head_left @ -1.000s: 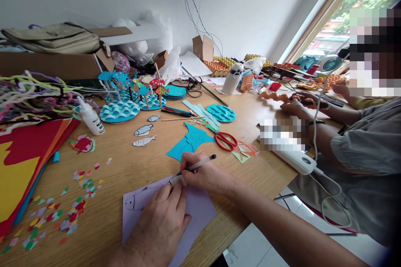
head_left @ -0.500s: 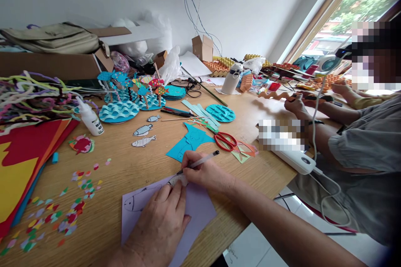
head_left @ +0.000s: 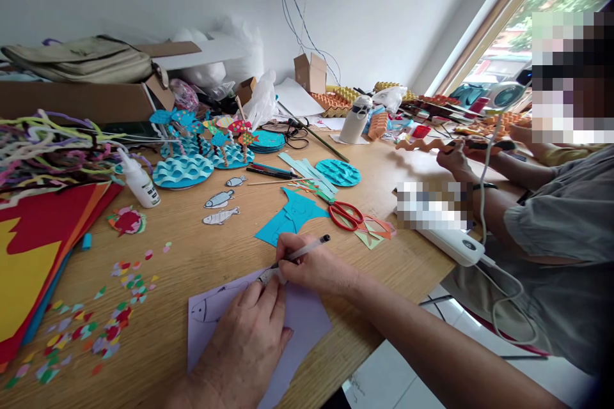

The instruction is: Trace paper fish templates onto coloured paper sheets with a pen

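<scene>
A purple sheet (head_left: 307, 326) lies at the table's near edge, with a fish outline (head_left: 205, 310) drawn in black on its left part. My left hand (head_left: 252, 332) rests on the sheet, fingers extended and pressing a small white fish cutout (head_left: 267, 276) mostly hidden under the fingertips. In my right hand (head_left: 311, 265) is a pen (head_left: 307, 248), its tip beside the cutout's upper edge. Farther back lie three paper fish (head_left: 220, 216), a blue paper piece (head_left: 292, 214) with drawn outlines, and red-handled scissors (head_left: 346, 216).
Colored sheets (head_left: 33, 243), confetti (head_left: 110, 326) and a glue bottle (head_left: 141, 182) are on the left. Blue wavy discs (head_left: 183, 171) stand behind. A white power strip (head_left: 441, 236) lies right, beside a person (head_left: 561, 204) holding orange wavy card.
The pen's upper end has tipped slightly down and left in my right hand. My left hand has barely moved. The person's head at the right has shifted a little left.
</scene>
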`<state>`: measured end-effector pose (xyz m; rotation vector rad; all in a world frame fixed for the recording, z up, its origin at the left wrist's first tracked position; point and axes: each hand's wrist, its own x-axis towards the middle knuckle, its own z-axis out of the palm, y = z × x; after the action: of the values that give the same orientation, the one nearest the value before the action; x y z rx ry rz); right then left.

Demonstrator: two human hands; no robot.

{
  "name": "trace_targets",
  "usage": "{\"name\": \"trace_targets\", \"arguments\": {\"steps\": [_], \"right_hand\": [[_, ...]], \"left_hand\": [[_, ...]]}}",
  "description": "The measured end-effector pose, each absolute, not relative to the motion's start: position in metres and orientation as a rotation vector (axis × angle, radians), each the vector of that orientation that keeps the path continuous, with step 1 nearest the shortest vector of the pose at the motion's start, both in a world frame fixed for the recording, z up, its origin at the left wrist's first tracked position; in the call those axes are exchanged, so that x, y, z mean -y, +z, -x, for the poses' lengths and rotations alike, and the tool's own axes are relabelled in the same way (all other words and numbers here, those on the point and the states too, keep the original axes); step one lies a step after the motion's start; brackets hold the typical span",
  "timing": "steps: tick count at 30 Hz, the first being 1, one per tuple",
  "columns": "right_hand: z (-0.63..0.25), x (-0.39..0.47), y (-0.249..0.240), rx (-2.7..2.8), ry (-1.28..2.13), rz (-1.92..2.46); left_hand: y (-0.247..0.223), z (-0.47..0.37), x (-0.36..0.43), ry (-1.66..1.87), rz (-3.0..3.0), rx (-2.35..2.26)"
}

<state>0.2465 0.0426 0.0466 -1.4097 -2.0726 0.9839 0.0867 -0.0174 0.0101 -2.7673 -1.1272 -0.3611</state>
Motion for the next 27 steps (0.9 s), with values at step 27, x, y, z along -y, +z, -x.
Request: {"name": "trace_targets", "arguments": {"steps": [27], "right_hand": [[-0.2486,-0.0412,0.0468,2.1,0.92,1.384]], "left_hand": [[0.0069,-0.0867,0.0154,-0.345,2.789,1.167]]}}
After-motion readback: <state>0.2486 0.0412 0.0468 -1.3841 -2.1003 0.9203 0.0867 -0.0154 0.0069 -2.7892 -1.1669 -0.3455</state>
